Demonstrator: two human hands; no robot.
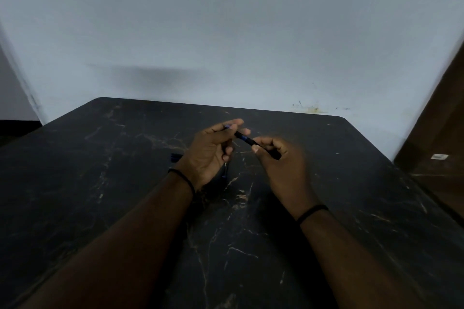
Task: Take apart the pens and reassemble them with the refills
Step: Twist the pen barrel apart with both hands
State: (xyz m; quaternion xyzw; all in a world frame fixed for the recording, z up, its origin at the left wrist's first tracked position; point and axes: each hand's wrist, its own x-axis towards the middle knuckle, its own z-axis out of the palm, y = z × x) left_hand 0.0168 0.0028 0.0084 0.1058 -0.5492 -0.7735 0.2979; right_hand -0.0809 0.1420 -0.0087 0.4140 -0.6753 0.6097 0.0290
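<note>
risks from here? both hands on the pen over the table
1. The left hand and right hand hold the pen in the air; if it comes apart suddenly, a small part could drop and vanish against the dark marbled table.
2. More pen pieces lie just behind the left wrist, partly hidden; a wrist movement could knock them away.
3. Dim light and motion blur make it hard to see where the pen's sections join.

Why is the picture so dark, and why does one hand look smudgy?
In the head view the room is dimly lit, so the black marble-look table and the dark pen nearly blend; the right hand is motion-blurred, the left hand sharper; the wide lens bends the wall edges, and a soft shadow lies on it.
</note>
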